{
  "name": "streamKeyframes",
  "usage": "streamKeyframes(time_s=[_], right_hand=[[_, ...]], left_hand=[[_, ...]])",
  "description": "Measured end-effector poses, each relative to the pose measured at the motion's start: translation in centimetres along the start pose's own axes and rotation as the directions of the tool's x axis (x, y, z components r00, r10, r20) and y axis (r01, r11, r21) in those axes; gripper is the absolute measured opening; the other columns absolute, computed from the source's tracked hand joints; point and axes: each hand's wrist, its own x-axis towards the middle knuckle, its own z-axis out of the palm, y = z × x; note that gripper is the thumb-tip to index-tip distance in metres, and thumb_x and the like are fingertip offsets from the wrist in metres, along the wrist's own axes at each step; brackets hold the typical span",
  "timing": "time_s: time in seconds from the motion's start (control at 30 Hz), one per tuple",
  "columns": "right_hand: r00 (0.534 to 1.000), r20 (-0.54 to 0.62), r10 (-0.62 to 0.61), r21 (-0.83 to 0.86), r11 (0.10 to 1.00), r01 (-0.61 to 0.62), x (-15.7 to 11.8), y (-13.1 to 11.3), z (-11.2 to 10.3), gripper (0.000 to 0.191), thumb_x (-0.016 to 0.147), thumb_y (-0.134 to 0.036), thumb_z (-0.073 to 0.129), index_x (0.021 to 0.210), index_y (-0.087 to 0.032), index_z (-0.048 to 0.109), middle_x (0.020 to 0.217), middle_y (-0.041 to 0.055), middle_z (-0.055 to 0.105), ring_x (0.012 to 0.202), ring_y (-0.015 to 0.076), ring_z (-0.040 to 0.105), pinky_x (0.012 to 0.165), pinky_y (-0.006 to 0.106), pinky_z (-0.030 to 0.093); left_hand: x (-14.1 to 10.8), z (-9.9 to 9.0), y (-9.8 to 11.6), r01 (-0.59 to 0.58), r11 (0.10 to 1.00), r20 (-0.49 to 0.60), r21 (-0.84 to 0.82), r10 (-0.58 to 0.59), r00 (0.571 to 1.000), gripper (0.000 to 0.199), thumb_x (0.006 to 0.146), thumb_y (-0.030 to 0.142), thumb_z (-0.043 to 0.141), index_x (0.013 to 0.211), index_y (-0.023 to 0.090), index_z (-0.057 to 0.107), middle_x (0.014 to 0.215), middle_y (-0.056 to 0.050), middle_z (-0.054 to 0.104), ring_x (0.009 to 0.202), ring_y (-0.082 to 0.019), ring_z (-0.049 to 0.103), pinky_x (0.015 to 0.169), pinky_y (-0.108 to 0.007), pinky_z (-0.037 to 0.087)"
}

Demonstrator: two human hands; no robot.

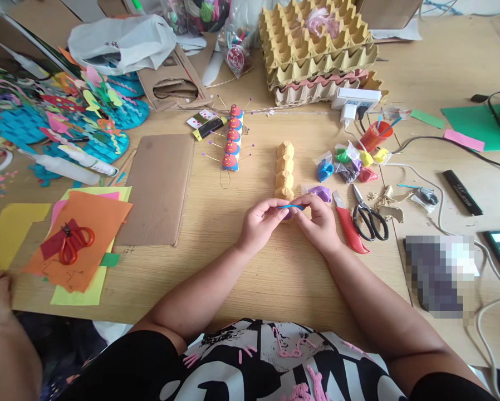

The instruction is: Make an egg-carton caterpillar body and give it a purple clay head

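Observation:
A thin strip of blue clay (290, 206) is stretched between my two hands. My left hand (263, 224) pinches its left end, and my right hand (318, 221) pinches the right end. Just beyond my fingers lies a row of tan egg-carton cups (285, 167), its near end partly hidden by my hands. Some purple shows beneath the blue strip. A finished-looking caterpillar (232, 139) with painted red and blue segments and pins stands further left. Bagged clay in blue (325, 169), purple (322, 193) and other colours lies to the right.
Red cutter (350, 225) and black scissors (369, 214) lie right of my right hand. Cardboard (160, 189) and orange paper with red scissors (69, 243) are at left. Egg trays (317, 50) stack at the back. Another person's arm (3, 340) rests at far left.

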Motion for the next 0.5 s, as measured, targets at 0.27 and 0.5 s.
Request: streamKeyframes(time_s=[0.27, 0.5], right_hand=[[1.0, 0.003, -0.003, 0.063, 0.998, 0.002, 0.03, 0.44, 0.31, 0.021, 0.097, -0.047, 0.079, 0.101, -0.026, 0.08, 0.094, 0.0049, 0.077, 0.084, 0.0195, 0.068, 0.083, 0.039, 0.059], [1.0, 0.002, -0.019, 0.025, 1.0, 0.019, -0.07, 0.33, 0.34, 0.027, 0.1, -0.05, 0.074, 0.092, -0.024, 0.077, 0.088, 0.005, 0.077, 0.082, 0.02, 0.069, 0.08, 0.038, 0.057]], left_hand=[[0.1, -0.03, 0.26, -0.028, 0.999, -0.026, 0.022, 0.029, 0.999, 0.031, 0.09, 0.05, 0.085, 0.1, 0.021, 0.081, 0.094, -0.003, 0.084, 0.084, -0.015, 0.08, 0.083, -0.027, 0.066], [0.02, -0.14, 0.41, -0.045, 0.988, -0.052, 0.151, 0.053, 0.997, 0.035, 0.092, 0.054, 0.081, 0.097, 0.02, 0.079, 0.091, -0.004, 0.082, 0.083, -0.014, 0.077, 0.081, -0.026, 0.063]])
